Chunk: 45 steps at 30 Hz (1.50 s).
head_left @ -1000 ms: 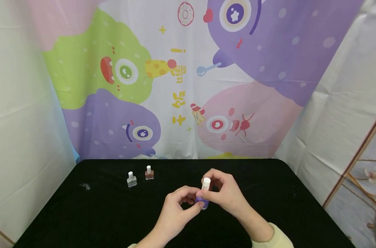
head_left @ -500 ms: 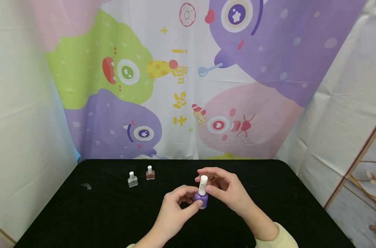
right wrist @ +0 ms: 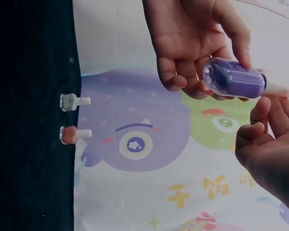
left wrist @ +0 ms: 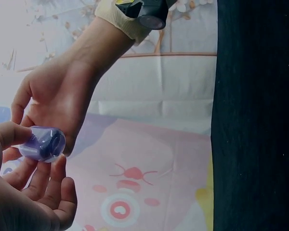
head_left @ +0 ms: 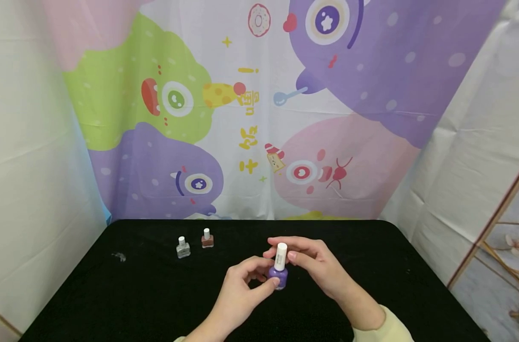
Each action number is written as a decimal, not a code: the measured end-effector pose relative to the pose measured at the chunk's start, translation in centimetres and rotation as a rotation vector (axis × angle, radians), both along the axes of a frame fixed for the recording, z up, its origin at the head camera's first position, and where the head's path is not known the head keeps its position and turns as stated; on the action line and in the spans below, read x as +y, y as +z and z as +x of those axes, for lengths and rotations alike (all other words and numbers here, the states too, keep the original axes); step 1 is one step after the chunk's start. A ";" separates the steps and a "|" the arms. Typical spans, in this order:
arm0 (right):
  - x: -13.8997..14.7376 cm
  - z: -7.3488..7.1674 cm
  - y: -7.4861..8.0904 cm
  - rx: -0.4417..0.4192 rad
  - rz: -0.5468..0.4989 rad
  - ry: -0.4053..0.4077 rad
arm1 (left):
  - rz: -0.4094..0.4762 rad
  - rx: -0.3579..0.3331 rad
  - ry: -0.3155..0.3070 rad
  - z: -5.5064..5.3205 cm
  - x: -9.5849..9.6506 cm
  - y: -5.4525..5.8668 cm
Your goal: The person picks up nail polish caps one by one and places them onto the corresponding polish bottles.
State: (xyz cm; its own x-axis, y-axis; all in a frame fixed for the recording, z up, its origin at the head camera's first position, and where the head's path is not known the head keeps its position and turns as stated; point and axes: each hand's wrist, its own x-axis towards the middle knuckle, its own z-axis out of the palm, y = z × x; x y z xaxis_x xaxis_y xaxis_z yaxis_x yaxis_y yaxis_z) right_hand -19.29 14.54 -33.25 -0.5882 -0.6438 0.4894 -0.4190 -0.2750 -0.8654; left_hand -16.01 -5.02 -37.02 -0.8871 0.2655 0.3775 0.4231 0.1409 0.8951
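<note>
A bottle of purple nail polish (head_left: 278, 278) with a tall white cap (head_left: 280, 257) is held upright above the table. My left hand (head_left: 245, 286) pinches its glass body between thumb and fingers; the left wrist view shows the purple base (left wrist: 43, 144) from below. Around the cap hovers my right hand (head_left: 316, 263), its fingers extended behind the cap and its thumb just to the right. A small gap appears between that thumb and the cap. In the right wrist view, the cap (right wrist: 277, 89) lies between the right thumb and the loosely bent fingers.
Two more nail polish bottles stand at the back left of the black table (head_left: 148, 294): a clear one (head_left: 183, 249) and a brownish-red one (head_left: 207, 240). A small pale smudge (head_left: 119, 257) marks the cloth further left. A cartoon curtain (head_left: 259, 199) hangs behind.
The right hand's fingers have loosened from the cap and spread away, uncovering more of it. The left hand keeps its pinch on the bottle, with hardly any movement.
</note>
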 end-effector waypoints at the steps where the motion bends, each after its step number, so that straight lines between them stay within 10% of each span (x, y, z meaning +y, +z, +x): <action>1: 0.0 0.0 0.0 0.000 0.001 -0.001 | 0.001 0.000 0.000 0.0 0.0 0.0; 45: 0.0 0.0 -0.1 0.032 0.033 -0.119 | -0.007 -0.038 0.008 0.1 0.2 0.2</action>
